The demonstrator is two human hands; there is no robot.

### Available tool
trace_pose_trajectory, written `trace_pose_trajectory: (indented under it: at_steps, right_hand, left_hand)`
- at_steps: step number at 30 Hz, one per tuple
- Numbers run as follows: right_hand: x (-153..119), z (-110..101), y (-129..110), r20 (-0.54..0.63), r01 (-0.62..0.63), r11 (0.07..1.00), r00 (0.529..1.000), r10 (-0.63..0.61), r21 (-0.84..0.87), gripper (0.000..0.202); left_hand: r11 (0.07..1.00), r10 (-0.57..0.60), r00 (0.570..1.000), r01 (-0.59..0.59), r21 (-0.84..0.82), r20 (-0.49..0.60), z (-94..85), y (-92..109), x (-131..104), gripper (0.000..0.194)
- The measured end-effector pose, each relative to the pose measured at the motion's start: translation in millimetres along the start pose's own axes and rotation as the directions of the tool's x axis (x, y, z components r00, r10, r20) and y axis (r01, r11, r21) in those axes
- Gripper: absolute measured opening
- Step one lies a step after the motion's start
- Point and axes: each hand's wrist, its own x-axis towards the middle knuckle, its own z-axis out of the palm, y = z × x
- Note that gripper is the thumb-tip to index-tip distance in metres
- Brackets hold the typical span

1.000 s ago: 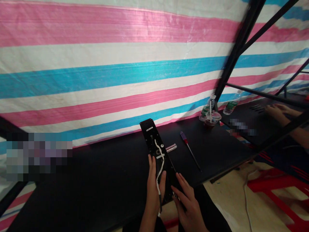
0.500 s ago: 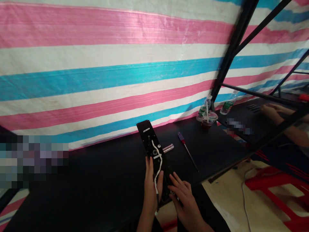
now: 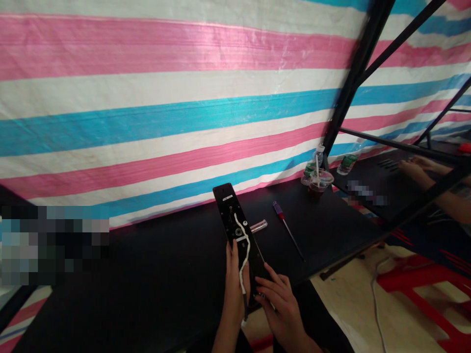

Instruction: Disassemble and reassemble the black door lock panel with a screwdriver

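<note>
1. The left hand (image 3: 235,282) is partly closed around the long black rectangular panel (image 3: 254,257), fingers along its left edge, thumb on its face beside the thin white wrapped cable (image 3: 248,247).
2. The right hand (image 3: 281,301) lays loosely bent fingers on the panel's right edge, toward its near end; its thumb side is dim, so I cannot tell whether it pinches anything.
3. The panel slants across the black table (image 3: 154,274), far end toward the back edge, near end at the front edge.
4. Right of the panel lie a clear narrow plastic packet (image 3: 259,226), just beside it, and a purple-and-red-handled screwdriver (image 3: 282,216), its tip toward the front edge.
5. Bare tabletop runs from the left hand toward the left edge.
</note>
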Motion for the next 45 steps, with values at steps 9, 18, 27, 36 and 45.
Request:
trace_pose_trajectory:
  at_steps: [9,18,27,36,45]
  right_hand:
    - [1,-5,2,0.034,0.019,1.0,0.999,-0.02,0.022,0.02]
    - [-2,-19,7,0.186,-0.097,0.984,0.98,0.068,0.149,0.049]
    - [69,-80,134,0.189,-0.412,0.866,0.861,0.472,-0.284,0.032]
    - [124,-52,167,0.413,-0.485,0.77,0.654,0.634,-0.415,0.02]
    - [106,-71,110,0.358,-0.65,0.706,0.754,0.552,0.281,0.039]
  left_hand:
    - [0.997,0.013,0.999,-0.009,0.07,-0.045,2.4,2,-2,0.06]
    - [0.998,-0.039,0.99,0.033,0.047,0.137,-28.5,11,-23,0.076]
    - [0.857,0.008,0.997,0.035,0.514,-0.082,-146.5,-12,-7,0.043]
    - [0.693,0.029,0.992,0.068,0.718,-0.123,-149.6,-16,47,0.032]
    - [0.755,0.09,0.984,0.032,0.656,-0.151,-144.9,-7,44,0.026]
